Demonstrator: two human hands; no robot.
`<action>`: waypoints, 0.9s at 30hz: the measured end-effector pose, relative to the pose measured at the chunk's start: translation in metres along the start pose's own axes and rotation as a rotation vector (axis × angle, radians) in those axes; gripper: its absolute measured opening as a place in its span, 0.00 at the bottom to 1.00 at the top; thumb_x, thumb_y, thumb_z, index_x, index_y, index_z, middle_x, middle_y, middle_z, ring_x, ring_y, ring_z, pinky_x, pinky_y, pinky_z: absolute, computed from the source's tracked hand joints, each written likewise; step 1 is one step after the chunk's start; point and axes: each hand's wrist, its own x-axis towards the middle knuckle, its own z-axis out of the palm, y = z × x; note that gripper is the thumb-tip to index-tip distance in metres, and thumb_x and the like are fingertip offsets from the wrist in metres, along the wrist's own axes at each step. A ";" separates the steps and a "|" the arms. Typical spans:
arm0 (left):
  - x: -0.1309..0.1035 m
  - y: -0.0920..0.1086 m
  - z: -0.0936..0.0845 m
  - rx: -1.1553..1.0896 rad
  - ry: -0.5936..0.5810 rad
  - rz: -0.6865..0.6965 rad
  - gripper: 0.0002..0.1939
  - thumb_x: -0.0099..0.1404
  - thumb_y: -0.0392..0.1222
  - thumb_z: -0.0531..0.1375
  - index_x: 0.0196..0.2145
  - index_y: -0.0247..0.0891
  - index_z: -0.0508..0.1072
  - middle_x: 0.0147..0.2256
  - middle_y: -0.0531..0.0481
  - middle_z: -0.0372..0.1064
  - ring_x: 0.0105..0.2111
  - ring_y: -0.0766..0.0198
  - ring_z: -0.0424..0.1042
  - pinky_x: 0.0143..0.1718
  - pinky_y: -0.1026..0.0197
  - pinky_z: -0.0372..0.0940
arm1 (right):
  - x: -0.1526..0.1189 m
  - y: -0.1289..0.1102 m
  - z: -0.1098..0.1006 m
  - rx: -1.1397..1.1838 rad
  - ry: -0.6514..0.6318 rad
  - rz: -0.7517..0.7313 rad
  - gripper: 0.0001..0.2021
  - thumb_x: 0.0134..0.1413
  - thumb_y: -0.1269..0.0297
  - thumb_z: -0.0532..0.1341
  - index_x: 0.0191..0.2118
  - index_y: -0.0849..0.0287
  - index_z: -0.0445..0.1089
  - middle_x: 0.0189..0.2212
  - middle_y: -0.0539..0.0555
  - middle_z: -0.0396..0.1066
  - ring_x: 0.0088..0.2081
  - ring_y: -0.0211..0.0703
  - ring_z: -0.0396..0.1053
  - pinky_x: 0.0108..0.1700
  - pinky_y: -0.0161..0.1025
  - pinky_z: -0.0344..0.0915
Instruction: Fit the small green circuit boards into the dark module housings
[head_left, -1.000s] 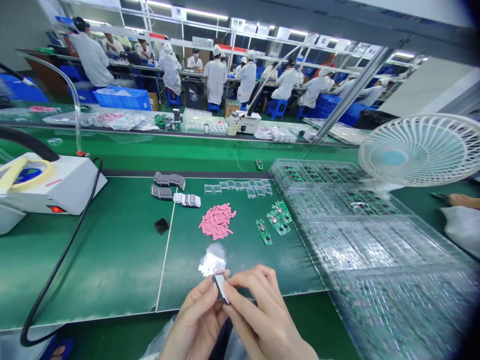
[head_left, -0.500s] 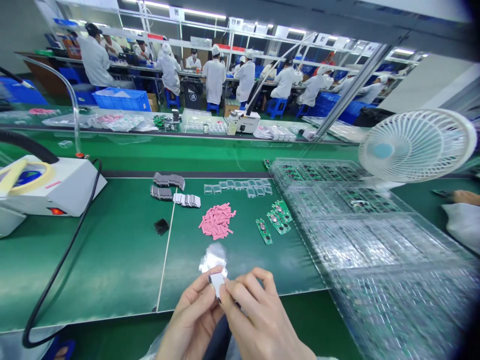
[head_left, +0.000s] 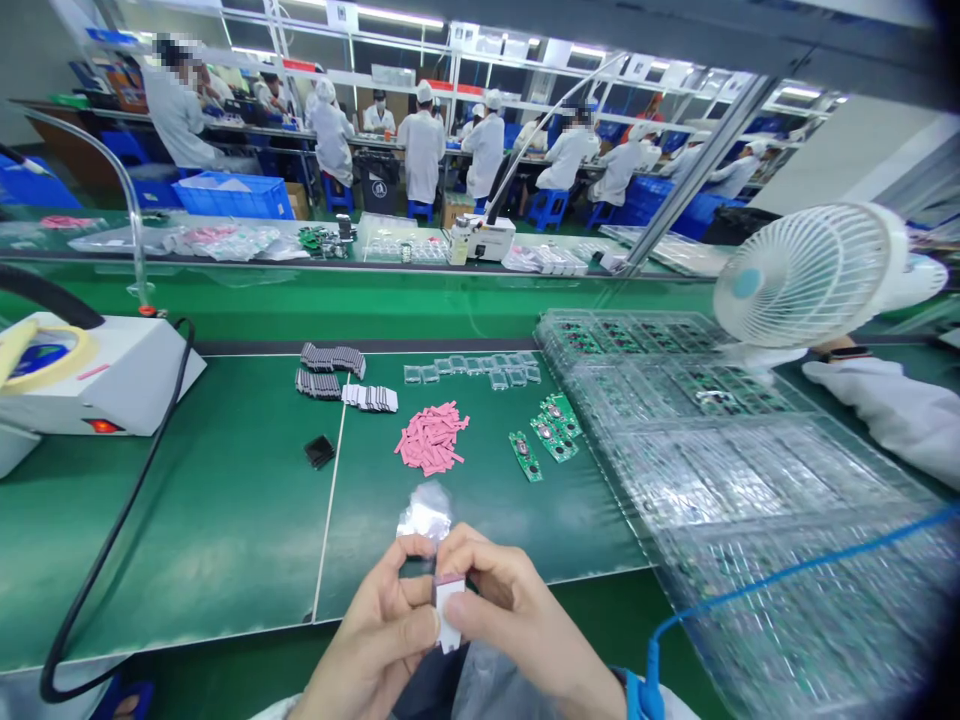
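Observation:
My left hand [head_left: 379,625] and my right hand [head_left: 506,605] meet at the front edge of the green bench. Between them is a small white rectangular piece [head_left: 449,612] with a pink strip along its top end. My left thumb and fingers grip its left side, while my right thumb presses on its face and the right fingers curl behind the top. Just beyond my fingertips lies crumpled clear film [head_left: 426,510]. Farther back sit a pile of pink strips [head_left: 433,440], a row of white pieces [head_left: 371,398] and two dark square pieces [head_left: 319,451].
Green circuit boards [head_left: 555,430] and clear plastic frames [head_left: 480,367] lie toward the back. Stacked clear trays [head_left: 637,440] fill the right side, under a white fan [head_left: 810,275]. A blue cord [head_left: 795,570] runs from my right wrist. A co-worker's sleeve [head_left: 892,410] reaches in. At left stands a white machine [head_left: 112,380].
The white piece has turned more upright, and its pink strip now shows at the top. My right fingers have shifted over its upper end. A co-worker's arm has come farther in at right.

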 end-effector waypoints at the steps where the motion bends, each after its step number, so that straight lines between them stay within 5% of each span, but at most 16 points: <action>1: 0.001 -0.001 -0.001 0.003 -0.014 0.000 0.23 0.54 0.35 0.73 0.46 0.41 0.71 0.27 0.51 0.73 0.27 0.68 0.70 0.32 0.67 0.62 | -0.001 0.003 0.002 0.067 0.006 0.009 0.13 0.56 0.53 0.67 0.32 0.58 0.71 0.33 0.50 0.63 0.32 0.38 0.62 0.33 0.35 0.62; 7: 0.005 -0.003 -0.003 -0.005 -0.087 -0.014 0.19 0.54 0.37 0.73 0.40 0.38 0.69 0.29 0.51 0.72 0.27 0.69 0.68 0.32 0.67 0.60 | -0.006 0.011 0.009 0.103 0.111 0.030 0.13 0.55 0.55 0.67 0.29 0.59 0.69 0.30 0.50 0.63 0.34 0.39 0.60 0.36 0.36 0.59; 19: 0.003 -0.004 0.003 -0.065 0.054 0.009 0.19 0.56 0.38 0.72 0.43 0.43 0.72 0.37 0.48 0.76 0.38 0.60 0.76 0.41 0.61 0.68 | -0.002 0.012 0.007 0.135 0.094 0.080 0.08 0.49 0.64 0.69 0.31 0.59 0.70 0.31 0.47 0.60 0.31 0.36 0.57 0.36 0.36 0.57; 24: 0.008 -0.001 0.000 -0.098 0.037 0.014 0.22 0.54 0.37 0.73 0.46 0.42 0.75 0.43 0.44 0.78 0.39 0.60 0.77 0.42 0.61 0.71 | 0.003 0.004 -0.011 -0.106 0.075 -0.018 0.08 0.52 0.64 0.68 0.39 0.57 0.74 0.36 0.51 0.69 0.40 0.42 0.65 0.44 0.40 0.62; 27: 0.015 0.004 -0.001 -0.175 0.086 0.074 0.20 0.58 0.38 0.70 0.48 0.39 0.76 0.41 0.42 0.79 0.39 0.58 0.78 0.49 0.55 0.72 | 0.015 0.002 -0.048 -0.525 0.339 -0.144 0.07 0.60 0.62 0.61 0.42 0.57 0.72 0.41 0.55 0.72 0.44 0.47 0.67 0.49 0.45 0.61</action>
